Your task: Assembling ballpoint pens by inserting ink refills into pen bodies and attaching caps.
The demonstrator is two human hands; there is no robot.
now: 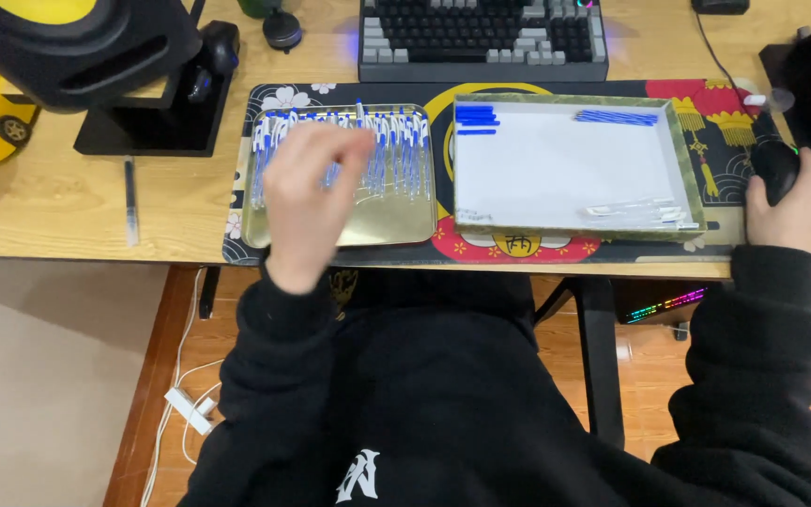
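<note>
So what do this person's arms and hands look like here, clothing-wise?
Both arms are in long black sleeves with ribbed cuffs ending at the wrists, part of a black hooded top with a small white emblem low on the front. The left hand and right hand are bare: no gloves, rings or watch visible.

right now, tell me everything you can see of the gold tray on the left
The gold tray is a shallow, shiny rectangle with rounded corners and a raised rim, metal by its look. It lies flat on the patterned desk mat, left of the white box. A row of blue and white pens fills its far half; the near half is bare. The left hand, blurred, hovers over its left part and hides it; whether the hand touches it cannot be told.
</note>
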